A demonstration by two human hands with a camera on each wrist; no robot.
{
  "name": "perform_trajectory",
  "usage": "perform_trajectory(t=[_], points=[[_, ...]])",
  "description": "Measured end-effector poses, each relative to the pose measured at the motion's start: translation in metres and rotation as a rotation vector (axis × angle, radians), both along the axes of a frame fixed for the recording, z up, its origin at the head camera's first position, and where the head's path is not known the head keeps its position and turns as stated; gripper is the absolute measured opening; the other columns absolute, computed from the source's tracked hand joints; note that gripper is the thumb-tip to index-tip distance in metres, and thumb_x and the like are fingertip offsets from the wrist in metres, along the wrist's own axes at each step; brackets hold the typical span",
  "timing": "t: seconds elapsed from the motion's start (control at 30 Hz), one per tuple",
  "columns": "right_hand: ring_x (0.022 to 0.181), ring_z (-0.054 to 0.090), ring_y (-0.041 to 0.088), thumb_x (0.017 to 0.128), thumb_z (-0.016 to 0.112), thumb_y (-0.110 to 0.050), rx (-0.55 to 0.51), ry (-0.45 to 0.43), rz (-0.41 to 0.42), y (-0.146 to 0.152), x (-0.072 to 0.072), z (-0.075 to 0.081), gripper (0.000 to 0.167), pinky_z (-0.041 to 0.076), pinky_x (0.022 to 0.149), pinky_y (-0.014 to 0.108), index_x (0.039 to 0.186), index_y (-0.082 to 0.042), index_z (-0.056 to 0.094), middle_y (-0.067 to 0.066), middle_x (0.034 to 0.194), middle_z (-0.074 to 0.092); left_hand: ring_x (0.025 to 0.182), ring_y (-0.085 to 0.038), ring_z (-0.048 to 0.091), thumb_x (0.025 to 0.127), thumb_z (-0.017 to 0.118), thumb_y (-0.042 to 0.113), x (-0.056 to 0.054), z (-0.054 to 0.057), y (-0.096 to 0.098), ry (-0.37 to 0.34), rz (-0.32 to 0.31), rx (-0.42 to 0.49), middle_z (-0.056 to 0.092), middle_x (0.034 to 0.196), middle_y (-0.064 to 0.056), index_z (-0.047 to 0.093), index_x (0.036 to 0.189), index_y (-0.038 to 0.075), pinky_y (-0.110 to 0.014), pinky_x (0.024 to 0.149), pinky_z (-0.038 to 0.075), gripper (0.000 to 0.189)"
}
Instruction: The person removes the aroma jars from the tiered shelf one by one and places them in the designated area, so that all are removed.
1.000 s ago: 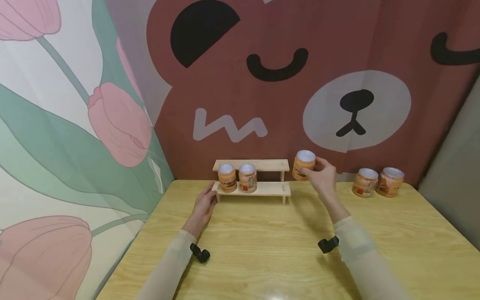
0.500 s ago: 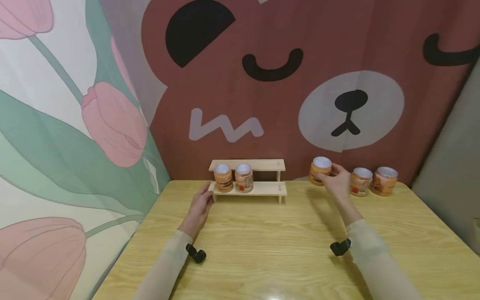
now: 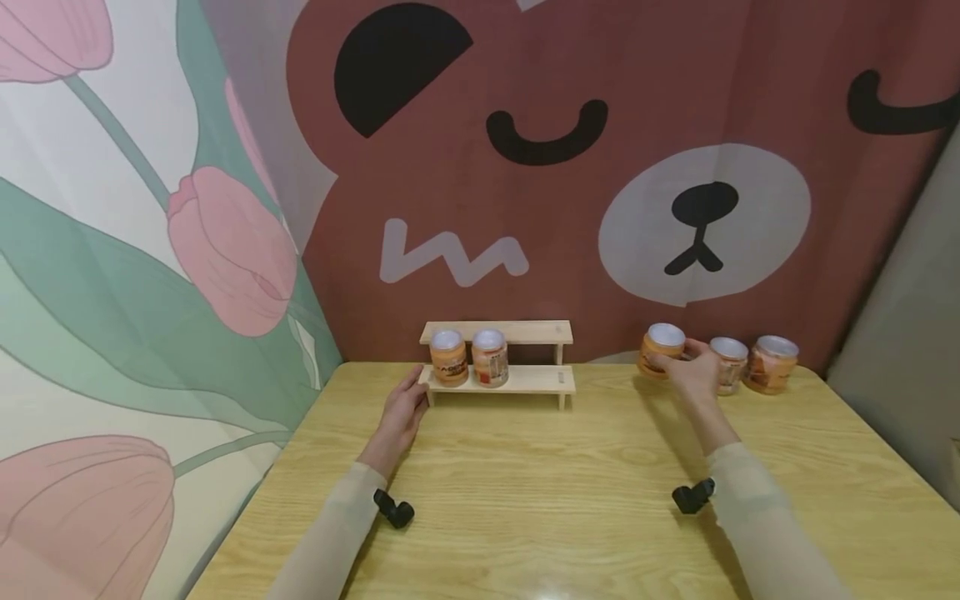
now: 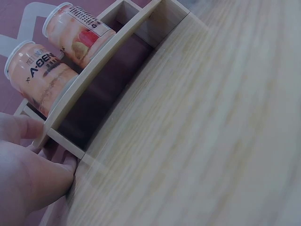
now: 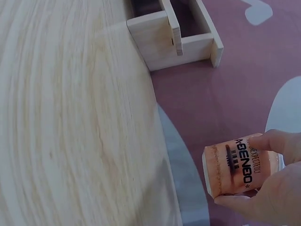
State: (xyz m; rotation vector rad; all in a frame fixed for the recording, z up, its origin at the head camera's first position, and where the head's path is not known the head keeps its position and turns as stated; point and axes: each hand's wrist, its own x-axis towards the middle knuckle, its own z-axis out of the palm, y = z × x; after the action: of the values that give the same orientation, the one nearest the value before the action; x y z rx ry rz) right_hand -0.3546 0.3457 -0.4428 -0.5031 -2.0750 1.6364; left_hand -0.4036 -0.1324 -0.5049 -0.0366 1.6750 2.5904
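In the head view my right hand (image 3: 696, 373) holds an orange can (image 3: 663, 350) with a whitish lid near the back edge of the table. The right wrist view shows thumb and fingers round the can (image 5: 237, 165), its printed label in sight. My left hand (image 3: 401, 410) grips the left end of a two-step wooden rack (image 3: 536, 379); in the left wrist view its fingers (image 4: 28, 127) reach the lower board's end and leg. Two similar cans, one on the left (image 3: 448, 358) and one beside it (image 3: 490, 358), stand upright on the lower step.
Two more orange cans stand at the table's back right: one (image 3: 731, 371) partly behind my right hand, the other (image 3: 772, 365) to its right. A curtain with a printed bear (image 3: 450, 183) hangs right behind the wooden table (image 3: 525, 492).
My right hand has carried the can rightward and slightly down, from beside the rack to near the two cans on the right. My left hand stays at the rack.
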Motion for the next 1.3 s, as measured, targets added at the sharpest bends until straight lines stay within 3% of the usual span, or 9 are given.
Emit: perform_trajectory(t=[0.33, 0.57, 0.7, 0.93, 1.1, 1.3], points=[[0.129, 0.050, 0.032, 0.088, 0.081, -0.022, -0.010, -0.052, 0.007, 0.014, 0.001, -0.008, 0.082, 0.048, 0.095, 0.031, 0.153, 0.003, 0.040, 0.022, 0.145, 0.051, 0.141, -0.028, 0.031, 0.104, 0.049, 0.001, 0.001, 0.002, 0.001, 0.018, 0.004, -0.004, 0.014, 0.167, -0.013, 0.033, 0.160, 0.009, -0.042, 0.107, 0.035, 0.059], [0.130, 0.046, 0.036, 0.087, 0.080, -0.019, 0.023, -0.060, -0.038, 0.021, 0.000, -0.016, 0.078, 0.042, 0.105, 0.046, 0.149, 0.009, 0.043, 0.027, 0.145, 0.048, 0.138, -0.028, 0.034, 0.103, 0.050, 0.000, 0.002, 0.005, 0.002, 0.021, 0.012, 0.001, 0.014, 0.167, -0.011, 0.035, 0.160, 0.010, -0.041, 0.104, 0.036, 0.059], [0.130, 0.045, 0.037, 0.085, 0.081, -0.015, 0.033, -0.054, -0.060, 0.025, -0.003, -0.024, 0.074, 0.040, 0.105, 0.047, 0.145, 0.011, 0.047, 0.026, 0.144, 0.048, 0.136, -0.028, 0.035, 0.103, 0.049, 0.000, 0.003, 0.004, 0.002, 0.017, 0.011, -0.009, 0.015, 0.167, -0.011, 0.034, 0.160, 0.009, -0.040, 0.100, 0.038, 0.060], [0.124, 0.048, 0.033, 0.082, 0.082, -0.006, 0.012, -0.022, -0.090, 0.026, -0.006, -0.033, 0.064, 0.042, 0.101, 0.041, 0.138, 0.010, 0.056, 0.023, 0.135, 0.054, 0.141, -0.030, 0.031, 0.103, 0.049, 0.000, 0.004, 0.000, 0.002, 0.013, 0.026, -0.007, 0.015, 0.167, -0.015, 0.031, 0.161, 0.007, -0.043, 0.108, 0.035, 0.061], [0.119, 0.051, 0.029, 0.082, 0.083, -0.008, 0.024, -0.027, -0.100, 0.029, -0.006, -0.037, 0.065, 0.046, 0.091, 0.032, 0.139, 0.007, 0.057, 0.022, 0.132, 0.058, 0.143, -0.031, 0.029, 0.102, 0.050, -0.001, 0.005, -0.004, 0.003, 0.004, 0.030, -0.006, 0.015, 0.167, -0.016, 0.032, 0.160, 0.007, -0.042, 0.111, 0.034, 0.062], [0.109, 0.056, 0.019, 0.084, 0.079, -0.003, -0.011, 0.017, -0.076, 0.027, -0.004, -0.035, 0.058, 0.046, 0.082, 0.020, 0.138, 0.007, 0.059, 0.022, 0.131, 0.061, 0.143, -0.029, 0.030, 0.102, 0.051, 0.000, 0.003, 0.001, 0.003, 0.013, 0.031, -0.010, 0.017, 0.166, -0.015, 0.033, 0.160, 0.009, -0.042, 0.110, 0.035, 0.062]])
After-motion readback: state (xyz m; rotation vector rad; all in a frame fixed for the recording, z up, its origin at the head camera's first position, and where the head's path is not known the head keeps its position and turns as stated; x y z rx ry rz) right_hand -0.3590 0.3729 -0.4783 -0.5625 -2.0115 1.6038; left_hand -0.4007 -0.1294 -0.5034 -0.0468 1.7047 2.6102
